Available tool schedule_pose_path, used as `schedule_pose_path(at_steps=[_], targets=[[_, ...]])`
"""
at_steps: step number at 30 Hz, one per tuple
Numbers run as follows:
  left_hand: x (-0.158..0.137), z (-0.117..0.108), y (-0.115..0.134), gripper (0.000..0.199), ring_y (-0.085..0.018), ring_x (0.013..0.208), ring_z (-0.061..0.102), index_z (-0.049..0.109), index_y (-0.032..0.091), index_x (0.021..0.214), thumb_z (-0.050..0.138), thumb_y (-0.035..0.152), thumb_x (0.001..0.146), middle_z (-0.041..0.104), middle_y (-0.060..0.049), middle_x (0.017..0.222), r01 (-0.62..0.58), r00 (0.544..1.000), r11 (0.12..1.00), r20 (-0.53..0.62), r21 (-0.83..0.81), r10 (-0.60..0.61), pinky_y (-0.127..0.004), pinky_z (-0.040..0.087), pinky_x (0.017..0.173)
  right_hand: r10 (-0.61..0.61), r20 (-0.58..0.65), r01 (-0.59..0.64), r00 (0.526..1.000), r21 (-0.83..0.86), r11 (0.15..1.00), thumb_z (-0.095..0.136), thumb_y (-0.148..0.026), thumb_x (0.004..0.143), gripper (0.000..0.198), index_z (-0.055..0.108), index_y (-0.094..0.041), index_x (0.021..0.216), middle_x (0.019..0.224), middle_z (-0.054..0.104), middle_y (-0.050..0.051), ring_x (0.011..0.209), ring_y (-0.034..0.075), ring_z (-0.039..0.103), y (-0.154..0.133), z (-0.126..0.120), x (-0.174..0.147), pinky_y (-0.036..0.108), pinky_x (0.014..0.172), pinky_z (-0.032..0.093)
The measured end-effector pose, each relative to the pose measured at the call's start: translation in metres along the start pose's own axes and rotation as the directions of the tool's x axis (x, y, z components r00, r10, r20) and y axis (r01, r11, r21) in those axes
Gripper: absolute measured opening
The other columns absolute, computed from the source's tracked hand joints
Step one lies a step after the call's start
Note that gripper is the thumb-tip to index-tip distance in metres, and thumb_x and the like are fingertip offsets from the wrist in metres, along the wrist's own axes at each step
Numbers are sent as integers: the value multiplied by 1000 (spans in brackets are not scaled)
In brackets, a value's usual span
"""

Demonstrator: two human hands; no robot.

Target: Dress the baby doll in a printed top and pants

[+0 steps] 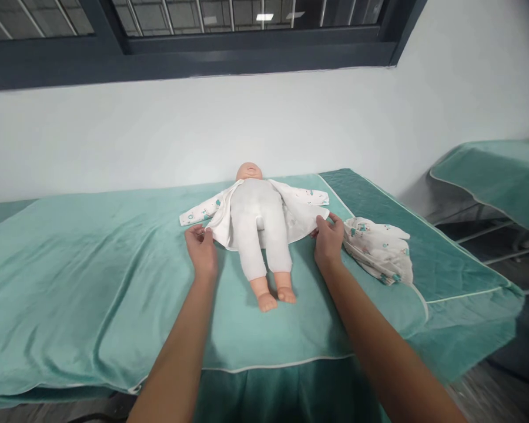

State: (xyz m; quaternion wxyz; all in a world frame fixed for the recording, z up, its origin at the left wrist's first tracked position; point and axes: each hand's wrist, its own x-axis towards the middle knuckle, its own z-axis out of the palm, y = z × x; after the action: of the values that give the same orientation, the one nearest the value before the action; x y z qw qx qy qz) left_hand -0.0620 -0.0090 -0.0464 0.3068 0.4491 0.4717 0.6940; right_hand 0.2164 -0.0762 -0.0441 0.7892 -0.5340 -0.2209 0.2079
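Note:
A baby doll (256,211) with a white cloth body lies on its back, head toward the wall and bare feet toward me. Its arms are inside the sleeves of a white printed baby jacket (297,220), which is spread apart at the front. My left hand (201,249) pinches the edge of the jacket's left front panel, beside the doll's hip. On the other side, my right hand (328,238) grips the lower corner of the right panel and holds it out sideways. Both panels are stretched away from the body.
A crumpled white printed garment (379,249) lies right of my right hand. Everything rests on a bed with a green velvet cover (92,282), against a white wall below a dark-framed window (247,50). Another green-covered bed (502,176) stands at the right.

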Motion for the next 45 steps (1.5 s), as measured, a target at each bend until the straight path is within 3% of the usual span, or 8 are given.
schedule_pose_path(at_steps=[11, 18, 21, 25, 30, 33, 37, 45], targets=[[-5, -3, 12, 33, -23, 113, 53, 53, 23, 103, 57, 9, 75, 55, -8, 114, -247, 967, 912, 23, 329, 253, -37, 46, 92, -104, 211, 165, 972, -296, 941, 61, -37, 82, 32, 57, -20, 109, 86, 64, 1, 77, 18, 61, -20, -48, -49, 36, 74, 50], [-24, -4, 24, 15, -21, 85, 62, 61, 22, 95, 49, 19, 87, 68, -5, 91, -488, 861, 768, 374, 414, 345, -36, 48, 82, -444, 496, 661, 747, -631, 407, 60, -35, 84, 34, 60, -24, 116, 124, 59, 14, 123, 32, 50, -54, -151, -50, 56, 105, 38], [-30, -4, 29, 15, -21, 77, 63, 64, 23, 92, 50, 22, 89, 70, -4, 84, -548, 805, 712, 508, 439, 306, -34, 47, 75, -468, 303, 476, 830, -823, 311, 65, -54, 77, 47, 61, -19, 107, 110, 61, 18, 113, 38, 53, -69, -197, -27, 57, 95, 43], [-39, -5, 36, 18, -20, 73, 63, 64, 23, 98, 48, 25, 90, 71, -4, 84, -497, 821, 728, 529, 473, 216, -32, 45, 70, -19, 196, 193, 981, -938, 289, 60, -69, 70, 46, 54, -24, 71, 64, 56, 4, 59, 24, 51, -82, -219, 0, 40, 58, 41], [-58, -5, 61, 20, -21, 92, 64, 63, 21, 101, 46, 27, 92, 70, -6, 100, -398, 839, 808, 528, 435, 130, -33, 48, 79, -178, 461, 492, 869, -778, 391, 57, -50, 76, 32, 46, -23, 62, 69, 52, 1, 66, 19, 49, -121, -164, -8, 35, 66, 37], [-67, 2, 101, 22, -21, 101, 63, 61, 20, 108, 52, 29, 90, 68, -7, 107, -288, 842, 896, 534, 338, 69, -34, 49, 86, -43, 562, 467, 826, -640, 610, 59, -44, 82, 24, 55, -22, 73, 73, 55, 0, 67, 17, 50, -166, -111, -25, 31, 63, 38], [-72, 18, 179, 40, -23, 124, 55, 56, 24, 126, 62, 37, 88, 62, -8, 129, -168, 695, 986, 707, -19, 132, -37, 46, 100, -58, 670, 337, 740, -294, 894, 67, -42, 79, 21, 57, -24, 78, 64, 51, -4, 56, 14, 47, -223, -43, -47, 27, 53, 37], [-70, 21, 277, 30, -19, 94, 64, 62, 19, 96, 71, 44, 83, 67, -4, 95, 35, 583, 981, 801, -191, 135, -32, 50, 82, -84, 935, 155, 343, 32, 987, 73, -50, 81, 31, 60, -22, 84, 69, 57, -4, 57, 10, 53, -278, 35, -82, 23, 52, 40]])
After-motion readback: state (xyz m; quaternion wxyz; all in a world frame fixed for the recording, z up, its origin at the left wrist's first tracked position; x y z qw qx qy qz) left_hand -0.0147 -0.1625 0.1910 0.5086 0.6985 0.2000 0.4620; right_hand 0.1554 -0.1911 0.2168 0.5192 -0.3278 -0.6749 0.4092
